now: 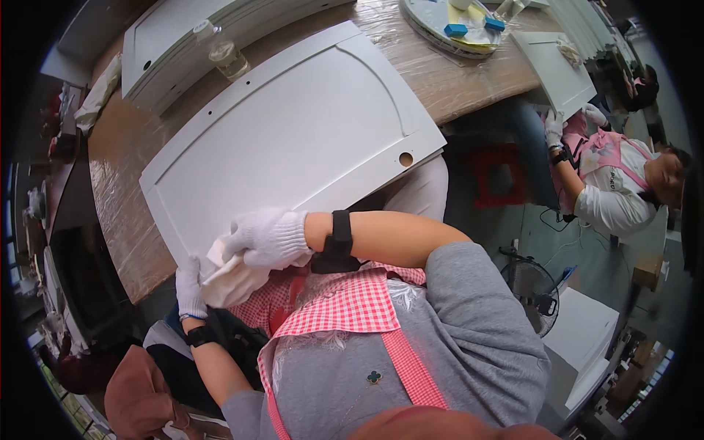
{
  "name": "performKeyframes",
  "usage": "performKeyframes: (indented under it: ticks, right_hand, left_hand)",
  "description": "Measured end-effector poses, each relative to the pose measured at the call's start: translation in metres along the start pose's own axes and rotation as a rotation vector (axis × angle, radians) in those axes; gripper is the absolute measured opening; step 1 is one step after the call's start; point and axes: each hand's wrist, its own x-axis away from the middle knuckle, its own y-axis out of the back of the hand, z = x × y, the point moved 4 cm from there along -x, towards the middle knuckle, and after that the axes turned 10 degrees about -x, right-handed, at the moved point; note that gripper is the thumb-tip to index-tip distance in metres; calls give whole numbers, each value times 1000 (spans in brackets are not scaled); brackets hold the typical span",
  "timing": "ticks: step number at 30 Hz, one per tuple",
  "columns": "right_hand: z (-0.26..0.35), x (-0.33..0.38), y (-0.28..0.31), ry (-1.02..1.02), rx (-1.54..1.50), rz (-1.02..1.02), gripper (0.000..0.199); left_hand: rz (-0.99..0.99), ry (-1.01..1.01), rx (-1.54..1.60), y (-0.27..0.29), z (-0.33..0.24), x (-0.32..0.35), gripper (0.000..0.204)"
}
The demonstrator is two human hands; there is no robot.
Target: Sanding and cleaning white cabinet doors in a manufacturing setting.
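A white cabinet door (279, 139) with a curved raised frame lies tilted from the wrapped table toward my lap. It has a round hole near its right corner and two small dark holes along the far edge. My right hand (268, 238), in a white knit glove, is closed around a crumpled white cloth (233, 279) and presses it at the door's near left edge. Just left of the cloth, my left hand (190, 290), gloved too, grips the door's near left corner. Its fingertips show on the edge; the thumb is hidden.
Beyond the door stand stacked white panels (176, 44) and a clear bottle (226, 55) with liquid. A round tub (458, 48) carries blue blocks and yellow paper. At right, a gloved co-worker (612, 158) handles another white panel (554, 70). A black fan (532, 293) stands lower right.
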Motion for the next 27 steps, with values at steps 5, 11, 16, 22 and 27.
performKeyframes:
  ticks: [5, 11, 16, 22, 27]
  right_hand:
    - [9, 67, 52, 208, -83, -344, 42]
    - [-54, 223, 155, -96, -70, -1154, 47]
    - [-106, 291, 201, -485, 190, -1434, 47]
    - [-159, 307, 255, -746, 461, -1303, 44]
    - [-182, 284, 267, -729, 657, -1206, 45]
  left_hand:
    - [130, -250, -255, 0, 11, -5, 71]
    - [-68, -187, -256, -7, 6, -2, 79]
    - [-99, -18, -502, -25, -47, 18, 83]
    - [-53, -182, -404, -51, -191, 38, 70]
    - [203, -253, 243, -151, -266, -5, 79]
